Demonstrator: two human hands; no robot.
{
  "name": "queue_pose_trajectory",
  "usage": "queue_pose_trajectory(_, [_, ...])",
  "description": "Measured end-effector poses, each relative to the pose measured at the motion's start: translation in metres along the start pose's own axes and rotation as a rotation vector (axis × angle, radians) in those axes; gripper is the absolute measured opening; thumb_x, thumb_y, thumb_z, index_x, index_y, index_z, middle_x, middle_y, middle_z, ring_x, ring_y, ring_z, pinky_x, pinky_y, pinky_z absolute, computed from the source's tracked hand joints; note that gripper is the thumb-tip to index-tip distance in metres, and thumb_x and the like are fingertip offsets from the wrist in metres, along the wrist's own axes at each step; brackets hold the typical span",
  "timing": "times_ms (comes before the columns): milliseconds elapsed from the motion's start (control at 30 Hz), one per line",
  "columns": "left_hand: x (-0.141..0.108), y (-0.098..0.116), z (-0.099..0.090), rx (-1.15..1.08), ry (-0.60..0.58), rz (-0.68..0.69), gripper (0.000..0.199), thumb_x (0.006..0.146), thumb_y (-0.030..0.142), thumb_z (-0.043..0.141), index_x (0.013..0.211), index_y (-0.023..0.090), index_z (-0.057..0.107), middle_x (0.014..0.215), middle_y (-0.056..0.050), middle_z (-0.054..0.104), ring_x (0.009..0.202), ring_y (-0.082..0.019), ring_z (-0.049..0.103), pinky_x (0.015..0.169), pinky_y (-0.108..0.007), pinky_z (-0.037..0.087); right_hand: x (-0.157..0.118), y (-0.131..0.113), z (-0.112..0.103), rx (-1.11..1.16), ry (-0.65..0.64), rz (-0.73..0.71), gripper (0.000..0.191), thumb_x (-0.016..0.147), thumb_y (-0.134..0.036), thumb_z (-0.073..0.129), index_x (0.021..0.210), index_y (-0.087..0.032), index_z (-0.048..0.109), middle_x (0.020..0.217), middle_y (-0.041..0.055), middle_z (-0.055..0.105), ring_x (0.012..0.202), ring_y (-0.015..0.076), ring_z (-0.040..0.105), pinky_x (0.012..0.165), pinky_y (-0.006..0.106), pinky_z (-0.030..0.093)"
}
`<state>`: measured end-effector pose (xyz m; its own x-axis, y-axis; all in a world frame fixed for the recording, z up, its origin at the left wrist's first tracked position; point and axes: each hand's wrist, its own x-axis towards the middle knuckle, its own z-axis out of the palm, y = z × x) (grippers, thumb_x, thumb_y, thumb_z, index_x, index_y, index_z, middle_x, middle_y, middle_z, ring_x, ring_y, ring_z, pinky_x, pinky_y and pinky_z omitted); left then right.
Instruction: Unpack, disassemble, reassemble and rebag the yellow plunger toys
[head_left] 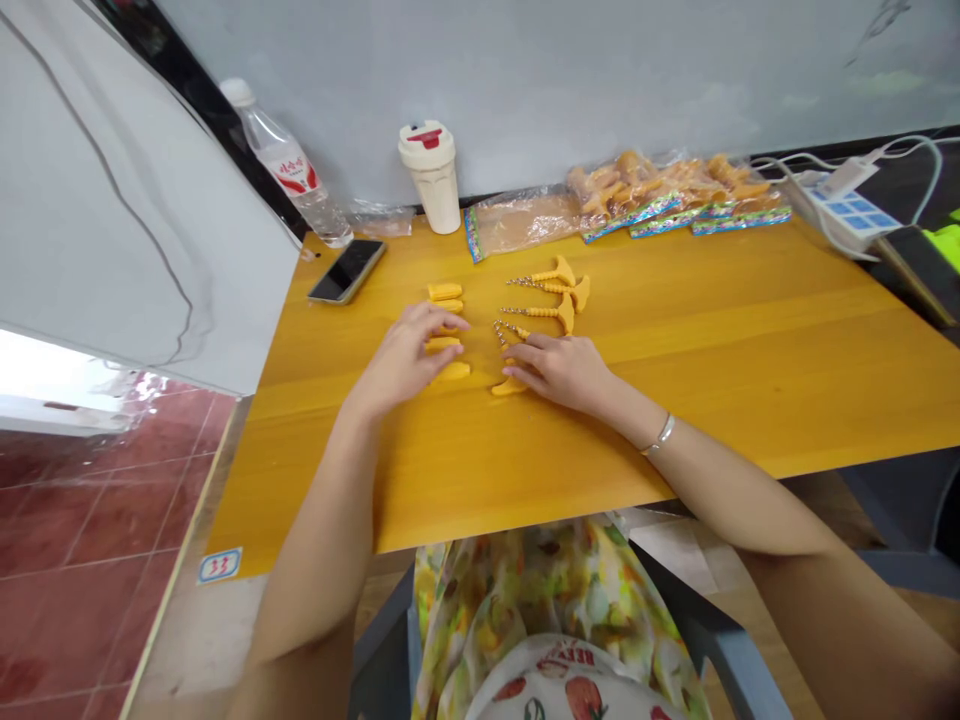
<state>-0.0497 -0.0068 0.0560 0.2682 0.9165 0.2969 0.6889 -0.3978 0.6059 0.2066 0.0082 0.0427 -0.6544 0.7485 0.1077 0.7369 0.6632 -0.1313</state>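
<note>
A: What lies on the worktop [712,380] now?

B: At the left, about 4 small yellow blocks [444,291] make a short column. At the right, 3 yellow pieces with twisted metal stems [559,311] lie in a row, and 1 more stem [508,329] is just beside the right hand [559,372].

A: And how are the hands?

B: Both are palm down, with loose fingers, not closed on anything that I can see. The left hand [409,358] covers part of the blocks.

A: Is more left?

B: Yes. Several filled clear bags [634,217] of orange pieces [622,180] lie at the far edge, not opened out like these.
</note>
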Motion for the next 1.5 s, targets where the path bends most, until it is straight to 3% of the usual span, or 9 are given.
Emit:
queue_pose_trajectory(200, [0.01,-0.014,-0.001,-0.319,0.526,-0.173,0.015,0.082,0.017,0.064,0.096,0.021,0.068,0.095,-0.002,0.065,0.08,-0.013,0.057,0.072,-0.026,0.047,0.006,0.014,0.01,0.268,0.223,-0.031,0.033,0.104,-0.033,0.046,0.118,-0.023,0.073,0.112,0.0051,0.078,0.088,0.0181,0.07,0.068,0.028,0.041])
queue_pose_trajectory(333, [0.015,-0.019,0.0,-0.49,0.669,-0.281,0.015,0.08,0.012,0.062,0.093,0.021,0.064,0.085,0.001,0.06,0.067,-0.01,0.051,0.06,-0.022,0.043,0.009,0.022,0.012,0.418,0.317,-0.105,0.029,0.1,-0.028,0.046,0.102,-0.019,0.074,0.095,0.0065,0.076,0.078,0.0162,0.065,0.069,0.027,0.041])
queue_pose_trajectory(467, [0.015,-0.016,0.002,-0.551,0.631,-0.23,0.007,0.08,0.018,0.066,0.087,0.021,0.065,0.077,0.002,0.058,0.061,-0.009,0.048,0.057,-0.023,0.041,0.011,0.025,0.014,0.528,0.342,-0.142,0.028,0.099,-0.03,0.046,0.093,-0.018,0.071,0.086,0.0052,0.072,0.073,0.015,0.06,0.069,0.026,0.04])
queue_pose_trajectory(733, [0.007,0.011,0.018,-0.467,0.243,0.05,0.01,0.085,0.03,0.073,0.081,0.022,0.07,0.078,-0.001,0.064,0.075,-0.014,0.059,0.068,-0.028,0.045,0.013,0.025,0.019,0.652,0.276,-0.088,0.043,0.104,-0.048,0.043,0.091,-0.017,0.071,0.066,0.0,0.06,0.061,0.0124,0.048,0.061,0.026,0.034])
queue_pose_trajectory(967, [0.008,-0.004,0.007,-0.453,0.354,0.074,0.02,0.083,0.038,0.079,0.079,0.022,0.067,0.086,-0.002,0.066,0.083,-0.015,0.062,0.075,-0.029,0.048,0.013,0.024,0.018,0.687,0.291,-0.09,0.039,0.103,-0.045,0.046,0.091,-0.017,0.071,0.065,-0.0011,0.059,0.057,0.0111,0.045,0.059,0.026,0.034])
queue_pose_trajectory(1100, [0.01,-0.012,-0.001,-0.468,0.423,0.064,0.027,0.078,0.045,0.083,0.079,0.022,0.067,0.084,-0.001,0.064,0.081,-0.015,0.06,0.074,-0.029,0.048,0.013,0.023,0.016,0.71,0.319,-0.076,0.03,0.102,-0.035,0.047,0.102,-0.017,0.07,0.067,-0.0019,0.06,0.054,0.0107,0.044,0.057,0.025,0.034])
queue_pose_trajectory(1267, [0.01,-0.013,-0.002,-0.487,0.456,0.018,0.025,0.075,0.039,0.085,0.077,0.022,0.068,0.08,0.0,0.063,0.078,-0.014,0.058,0.071,-0.028,0.047,0.015,0.026,0.018,0.722,0.401,-0.132,0.023,0.098,-0.023,0.046,0.097,-0.018,0.069,0.071,-0.0005,0.063,0.057,0.0107,0.046,0.058,0.024,0.035])
queue_pose_trajectory(1367, [0.009,-0.011,0.0,-0.487,0.423,-0.025,0.02,0.075,0.035,0.085,0.077,0.022,0.069,0.08,0.0,0.063,0.076,-0.013,0.058,0.069,-0.028,0.046,0.015,0.025,0.02,0.748,0.408,-0.148,0.022,0.1,-0.028,0.048,0.1,-0.019,0.068,0.082,0.0022,0.068,0.061,0.0111,0.049,0.06,0.025,0.037])
queue_pose_trajectory(1500, [0.008,-0.008,0.002,-0.477,0.396,-0.065,0.016,0.074,0.032,0.083,0.077,0.023,0.07,0.081,0.0,0.064,0.076,-0.013,0.058,0.069,-0.028,0.046,0.015,0.024,0.021,0.773,0.386,-0.091,0.022,0.1,-0.038,0.053,0.099,-0.02,0.064,0.079,0.0004,0.065,0.058,0.0105,0.045,0.058,0.026,0.037])
